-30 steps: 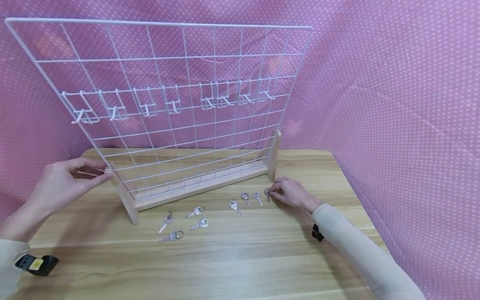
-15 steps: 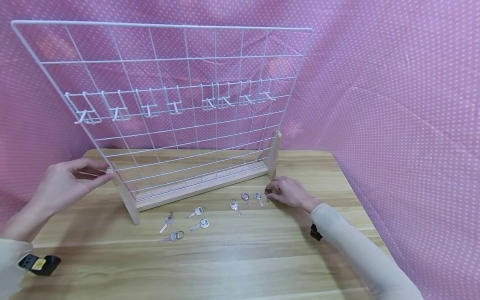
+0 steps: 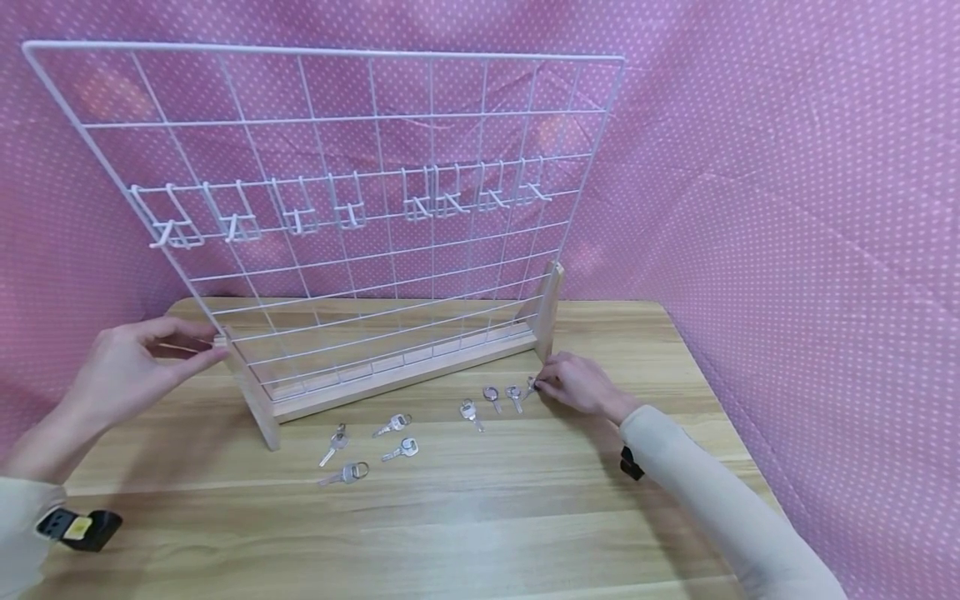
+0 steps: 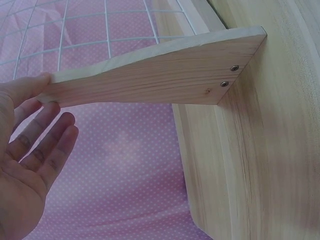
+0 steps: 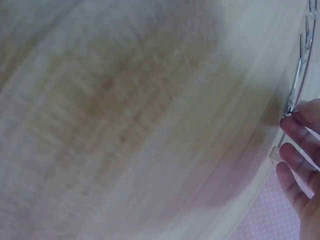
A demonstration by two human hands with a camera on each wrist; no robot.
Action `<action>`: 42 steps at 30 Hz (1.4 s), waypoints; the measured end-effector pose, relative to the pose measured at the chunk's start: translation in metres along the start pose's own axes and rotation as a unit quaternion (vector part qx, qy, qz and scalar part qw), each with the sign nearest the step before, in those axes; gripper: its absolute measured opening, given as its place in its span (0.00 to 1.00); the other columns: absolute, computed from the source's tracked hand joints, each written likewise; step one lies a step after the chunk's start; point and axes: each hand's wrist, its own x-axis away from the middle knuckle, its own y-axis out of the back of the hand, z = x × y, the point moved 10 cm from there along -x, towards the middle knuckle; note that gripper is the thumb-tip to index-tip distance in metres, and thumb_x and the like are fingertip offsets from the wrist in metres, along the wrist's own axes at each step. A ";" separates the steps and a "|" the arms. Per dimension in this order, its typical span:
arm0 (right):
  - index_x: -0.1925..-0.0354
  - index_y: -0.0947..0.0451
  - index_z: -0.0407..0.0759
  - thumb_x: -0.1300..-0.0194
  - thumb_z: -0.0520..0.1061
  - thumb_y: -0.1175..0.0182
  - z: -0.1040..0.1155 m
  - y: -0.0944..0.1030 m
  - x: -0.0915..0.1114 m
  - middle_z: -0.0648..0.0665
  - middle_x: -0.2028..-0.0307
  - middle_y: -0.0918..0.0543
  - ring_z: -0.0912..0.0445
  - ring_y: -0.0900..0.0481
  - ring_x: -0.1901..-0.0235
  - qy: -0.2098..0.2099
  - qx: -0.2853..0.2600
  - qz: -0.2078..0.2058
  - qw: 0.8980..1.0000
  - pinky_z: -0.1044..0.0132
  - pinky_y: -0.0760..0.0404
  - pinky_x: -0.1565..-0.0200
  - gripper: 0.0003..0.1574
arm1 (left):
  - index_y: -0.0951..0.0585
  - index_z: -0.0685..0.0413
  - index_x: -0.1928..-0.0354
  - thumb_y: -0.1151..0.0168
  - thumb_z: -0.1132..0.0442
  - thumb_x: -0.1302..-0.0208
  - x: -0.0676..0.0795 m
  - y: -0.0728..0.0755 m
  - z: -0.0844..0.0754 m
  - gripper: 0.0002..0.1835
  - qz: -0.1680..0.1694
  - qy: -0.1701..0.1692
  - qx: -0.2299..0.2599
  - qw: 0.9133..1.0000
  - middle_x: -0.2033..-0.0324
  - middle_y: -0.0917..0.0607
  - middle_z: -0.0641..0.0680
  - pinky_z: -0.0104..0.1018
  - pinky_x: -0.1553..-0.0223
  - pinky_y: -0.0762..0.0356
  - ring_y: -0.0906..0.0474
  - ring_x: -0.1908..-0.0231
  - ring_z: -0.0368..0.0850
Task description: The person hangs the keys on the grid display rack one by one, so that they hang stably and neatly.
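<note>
My left hand (image 3: 123, 371) pinches the upper end of the rack's left wooden side piece (image 4: 150, 75) between thumb and forefinger; in the left wrist view its other fingers are spread away. By the foot of the rack's right side piece (image 3: 549, 312), my right hand (image 3: 581, 385) pinches a small silver key (image 3: 531, 387) at its ring end, the key slanting down to the left. Just left of it lie a second key (image 3: 514, 397), a third key (image 3: 492, 398) and a larger key (image 3: 469, 412). The right wrist view catches the fingertips (image 5: 286, 121) on the key.
A white wire grid (image 3: 322, 50) rises from the wooden base (image 3: 405, 377), with several white hooks (image 3: 300, 222) in a row. More keys (image 3: 348, 473) lie on the wooden table (image 3: 480, 533) at front left. Pink dotted cloth (image 3: 787, 208) surrounds the table.
The key at my right fingertips has tilted, its lower end swinging left. My right hand has barely shifted, and my left hand keeps its place on the rack.
</note>
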 end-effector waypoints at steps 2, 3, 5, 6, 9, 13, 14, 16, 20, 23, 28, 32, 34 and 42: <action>0.56 0.10 0.49 0.29 0.47 0.31 -0.003 0.002 0.000 0.50 0.59 0.09 0.56 0.16 0.60 -0.010 -0.009 -0.005 1.000 0.60 0.14 0.57 0.06 | 0.11 0.62 0.55 0.20 0.62 0.41 0.000 0.000 0.000 0.15 0.000 0.002 0.000 1.000 0.72 0.20 0.11 0.13 0.73 0.23 0.21 0.74 0.11; 0.56 0.11 0.49 0.29 0.47 0.32 -0.004 0.003 0.001 0.49 0.59 0.09 0.56 0.16 0.60 -0.017 -0.017 -0.008 1.000 0.60 0.13 0.57 0.06 | 0.11 0.62 0.55 0.19 0.62 0.41 0.000 0.000 0.001 0.15 0.000 0.002 0.000 1.000 0.72 0.20 0.12 0.13 0.73 0.23 0.21 0.74 0.11; 0.57 0.11 0.48 0.29 0.46 0.32 -0.007 0.007 0.001 0.48 0.60 0.09 0.56 0.16 0.61 -0.031 -0.035 -0.020 0.999 0.60 0.13 0.58 0.06 | 0.11 0.62 0.55 0.20 0.62 0.41 0.000 -0.001 0.002 0.16 0.002 0.001 0.002 1.000 0.72 0.20 0.12 0.14 0.73 0.23 0.21 0.74 0.11; 0.57 0.11 0.47 0.29 0.46 0.32 -0.008 0.011 0.001 0.47 0.60 0.09 0.56 0.15 0.62 -0.036 -0.046 -0.028 0.998 0.61 0.13 0.58 0.06 | 0.11 0.62 0.55 0.20 0.62 0.41 0.000 -0.001 0.002 0.16 0.002 0.002 0.001 1.000 0.72 0.20 0.12 0.14 0.73 0.23 0.21 0.74 0.11; 0.58 0.12 0.46 0.29 0.44 0.33 -0.007 0.025 0.002 0.46 0.62 0.09 0.56 0.15 0.64 -0.036 -0.064 -0.060 0.996 0.63 0.14 0.61 0.05 | 0.12 0.62 0.55 0.20 0.63 0.41 0.000 -0.001 0.003 0.15 0.003 -0.001 0.004 1.000 0.72 0.20 0.12 0.14 0.73 0.23 0.21 0.74 0.12; 0.60 0.12 0.44 0.30 0.42 0.32 0.001 0.050 0.003 0.45 0.64 0.08 0.54 0.14 0.65 -0.011 -0.073 -0.105 0.992 0.60 0.13 0.62 0.04 | 0.12 0.62 0.55 0.20 0.63 0.41 -0.001 0.000 0.002 0.15 0.003 -0.001 0.001 1.000 0.72 0.20 0.12 0.14 0.73 0.23 0.21 0.74 0.12; 0.60 0.12 0.43 0.30 0.41 0.32 0.003 0.056 0.004 0.45 0.64 0.08 0.54 0.14 0.66 -0.005 -0.077 -0.114 0.991 0.59 0.12 0.62 0.04 | 0.11 0.62 0.55 0.20 0.63 0.41 -0.001 0.000 0.002 0.15 0.004 0.000 -0.001 1.000 0.72 0.20 0.13 0.14 0.73 0.23 0.21 0.74 0.12; 0.59 0.12 0.42 0.30 0.40 0.33 0.008 0.069 0.004 0.44 0.64 0.08 0.54 0.14 0.66 -0.001 -0.093 -0.126 0.988 0.55 0.11 0.61 0.04 | 0.11 0.61 0.55 0.19 0.62 0.41 -0.002 0.000 0.001 0.15 0.008 -0.002 -0.009 1.000 0.72 0.17 0.16 0.14 0.73 0.23 0.22 0.74 0.11; 0.57 0.12 0.39 0.29 0.37 0.33 0.014 0.095 0.004 0.44 0.66 0.08 0.54 0.15 0.68 0.007 -0.125 -0.154 0.980 0.54 0.12 0.61 0.05 | 0.10 0.60 0.56 0.19 0.61 0.42 -0.005 0.001 0.000 0.15 0.016 -0.011 -0.027 0.999 0.72 0.15 0.20 0.13 0.73 0.25 0.24 0.74 0.09; 0.58 0.12 0.37 0.30 0.35 0.34 0.020 0.118 0.004 0.43 0.67 0.09 0.55 0.16 0.69 0.017 -0.146 -0.183 0.972 0.60 0.13 0.62 0.04 | 0.10 0.60 0.56 0.19 0.61 0.42 -0.006 0.001 -0.001 0.15 0.022 -0.012 -0.036 0.999 0.72 0.12 0.25 0.12 0.72 0.25 0.24 0.73 0.09; 0.60 0.13 0.34 0.32 0.32 0.32 0.029 0.158 0.004 0.41 0.68 0.11 0.56 0.18 0.71 0.039 -0.182 -0.253 0.949 0.71 0.17 0.65 0.03 | 0.10 0.58 0.55 0.18 0.57 0.42 -0.005 0.002 0.001 0.16 0.026 0.003 -0.043 0.999 0.72 0.15 0.21 0.12 0.72 0.25 0.24 0.73 0.09; 0.62 0.13 0.32 0.34 0.30 0.31 0.036 0.189 0.002 0.37 0.67 0.09 0.63 0.19 0.71 0.056 -0.191 -0.309 0.930 0.79 0.19 0.64 0.02 | 0.10 0.57 0.55 0.18 0.56 0.42 -0.006 0.002 0.001 0.17 0.026 0.005 -0.039 0.999 0.72 0.17 0.18 0.12 0.71 0.25 0.23 0.73 0.10; 0.62 0.13 0.32 0.35 0.29 0.31 0.039 0.203 0.000 0.36 0.67 0.09 0.68 0.19 0.70 0.054 -0.195 -0.324 0.924 0.82 0.20 0.63 0.03 | 0.10 0.56 0.56 0.18 0.56 0.42 -0.006 0.002 0.000 0.16 0.024 0.000 -0.036 0.999 0.72 0.16 0.20 0.12 0.71 0.25 0.23 0.73 0.10; 0.59 0.14 0.30 0.31 0.30 0.34 0.055 0.247 -0.014 0.32 0.64 0.09 0.72 0.19 0.69 0.054 -0.230 -0.340 0.910 0.79 0.18 0.61 0.03 | 0.11 0.57 0.57 0.18 0.62 0.43 -0.006 0.001 -0.004 0.14 0.020 -0.031 -0.028 0.999 0.71 0.09 0.39 0.11 0.70 0.25 0.23 0.71 0.11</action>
